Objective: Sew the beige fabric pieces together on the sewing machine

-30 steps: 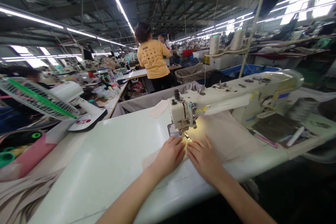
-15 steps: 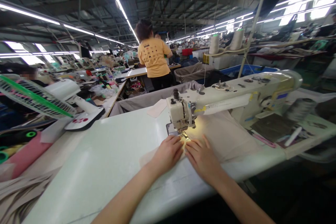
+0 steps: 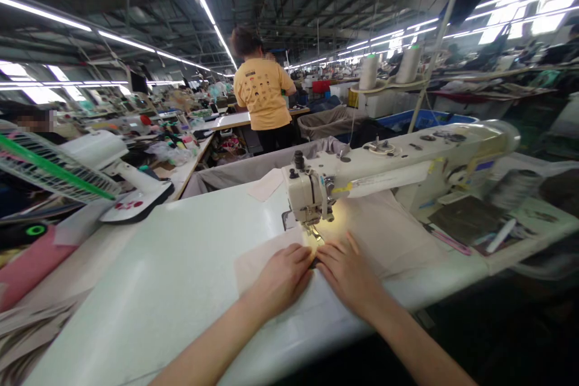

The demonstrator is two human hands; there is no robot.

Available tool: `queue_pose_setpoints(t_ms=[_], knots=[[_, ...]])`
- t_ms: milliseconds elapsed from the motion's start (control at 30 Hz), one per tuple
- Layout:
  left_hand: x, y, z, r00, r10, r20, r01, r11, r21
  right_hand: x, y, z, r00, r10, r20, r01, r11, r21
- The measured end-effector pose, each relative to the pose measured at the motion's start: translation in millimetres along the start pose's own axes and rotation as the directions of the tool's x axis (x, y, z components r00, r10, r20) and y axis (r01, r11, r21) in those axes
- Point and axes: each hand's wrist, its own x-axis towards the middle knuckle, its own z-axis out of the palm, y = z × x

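Note:
Two beige fabric pieces lie under my hands at the sewing machine. The left piece (image 3: 253, 259) reaches beneath my left hand (image 3: 283, 271), which rests on it with fingers stretched forward and slightly bent. The larger right piece (image 3: 384, 235) spreads under the machine arm. My right hand (image 3: 346, 271) lies on its near edge, fingers extended and one spread apart. Both hands' fingertips are close together just before the presser foot (image 3: 316, 234), where a lamp lights the cloth. The sewing machine head (image 3: 307, 193) stands over this spot. Fabric directly beneath my palms is hidden.
A white fan (image 3: 94, 157) stands left of the pale table (image 3: 181, 265). Thread cones (image 3: 368, 72) sit on a stand behind the machine. Pink-handled snips (image 3: 447, 240) lie on the right. A person in a yellow shirt (image 3: 265, 93) stands beyond a grey cloth-lined bin (image 3: 235, 172).
My left hand has drawn back slightly from the presser foot, and more of the left fabric piece shows ahead of it. My right hand stays nearly in place. The view has shifted a little.

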Motion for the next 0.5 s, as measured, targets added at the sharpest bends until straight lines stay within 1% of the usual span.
queue_pose_setpoints(t_ms=[133, 267, 400, 500], knots=[[9.5, -15.3, -2.0, 1.000, -0.001, -0.030, 0.000, 1.000, -0.022, 16.5, 2.5, 1.3, 1.000, 0.010, 0.029, -0.009, 1.000, -0.016], [17.5, -31.3, -5.0, 1.000, 0.010, -0.025, -0.011, 0.999, -0.045, 25.3, 3.7, 2.6, 1.000, 0.022, 0.019, -0.021, 1.000, -0.022], [22.7, -44.4, -6.6, 1.000, 0.011, -0.020, -0.012, 0.999, -0.032, 23.6, 3.4, 3.6, 1.000, 0.016, -0.004, -0.016, 1.000, 0.000], [23.7, -47.8, -7.2, 1.000, 0.012, -0.021, -0.013, 0.999, -0.038, 17.2, 1.9, 5.5, 1.000, 0.004, -0.020, -0.004, 1.000, 0.004]])
